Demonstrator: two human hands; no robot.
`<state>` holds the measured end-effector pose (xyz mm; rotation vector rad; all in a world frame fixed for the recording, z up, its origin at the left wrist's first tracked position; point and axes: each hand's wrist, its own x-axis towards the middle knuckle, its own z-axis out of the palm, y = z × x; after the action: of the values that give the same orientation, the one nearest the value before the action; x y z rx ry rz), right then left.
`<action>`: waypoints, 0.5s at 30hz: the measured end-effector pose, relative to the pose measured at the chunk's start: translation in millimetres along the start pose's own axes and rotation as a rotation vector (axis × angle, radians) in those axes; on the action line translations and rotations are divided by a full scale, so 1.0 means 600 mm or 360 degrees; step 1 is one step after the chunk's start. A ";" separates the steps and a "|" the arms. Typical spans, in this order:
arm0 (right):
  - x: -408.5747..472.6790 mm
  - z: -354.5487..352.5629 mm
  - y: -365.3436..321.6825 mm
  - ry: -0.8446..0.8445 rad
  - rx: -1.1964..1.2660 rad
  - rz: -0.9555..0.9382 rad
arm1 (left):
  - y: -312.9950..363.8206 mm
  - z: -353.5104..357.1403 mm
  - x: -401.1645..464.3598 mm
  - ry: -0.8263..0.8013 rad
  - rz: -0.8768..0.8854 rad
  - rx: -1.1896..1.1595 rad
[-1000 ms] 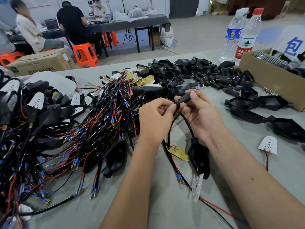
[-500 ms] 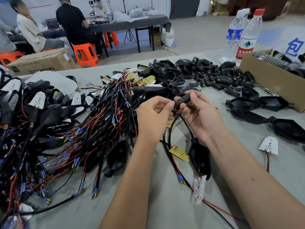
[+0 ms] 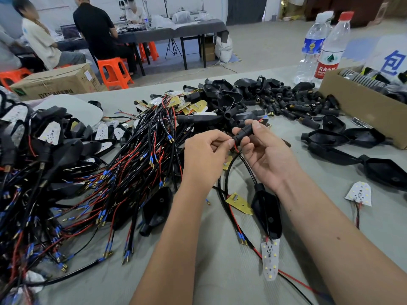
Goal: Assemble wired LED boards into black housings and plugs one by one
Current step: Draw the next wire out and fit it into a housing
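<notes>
My right hand [image 3: 267,155] pinches a small black plug [image 3: 242,135] between thumb and fingers above the table. My left hand [image 3: 203,155] pinches the wires at the plug's left end, where a bit of red wire shows. A black cable runs down from the plug to a black housing [image 3: 267,211] lying under my right wrist. A white LED board [image 3: 269,258] on red and black wires sticks out of the housing's near end. A yellow board [image 3: 239,203] lies just left of that housing.
A big tangle of black, red and blue-tipped wires [image 3: 99,183] covers the left half of the table. Loose black plugs [image 3: 290,102] and empty housings [image 3: 343,139] lie at the back and right. A cardboard box [image 3: 363,111], two water bottles [image 3: 326,51] and a spare LED board [image 3: 359,193] are at the right.
My hands have stayed in place at the plug, with only small finger shifts. The LED board near my right forearm has slid slightly toward me.
</notes>
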<state>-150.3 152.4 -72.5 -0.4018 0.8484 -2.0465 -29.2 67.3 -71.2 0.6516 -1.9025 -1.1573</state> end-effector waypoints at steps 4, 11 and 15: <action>-0.001 0.001 -0.001 0.0024 0.0018 -0.0053 | -0.003 0.002 -0.001 0.0038 -0.0106 -0.0169; -0.001 0.000 -0.003 0.0029 0.0019 -0.0045 | -0.005 0.002 -0.003 -0.0007 -0.0162 -0.0229; 0.001 -0.001 -0.002 -0.0002 -0.0026 -0.0052 | -0.004 0.003 -0.003 0.0032 -0.0174 -0.0304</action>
<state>-151.6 152.7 -72.0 -0.4287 0.8639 -2.0705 -29.5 68.4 -74.7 0.6653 -1.7315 -1.3772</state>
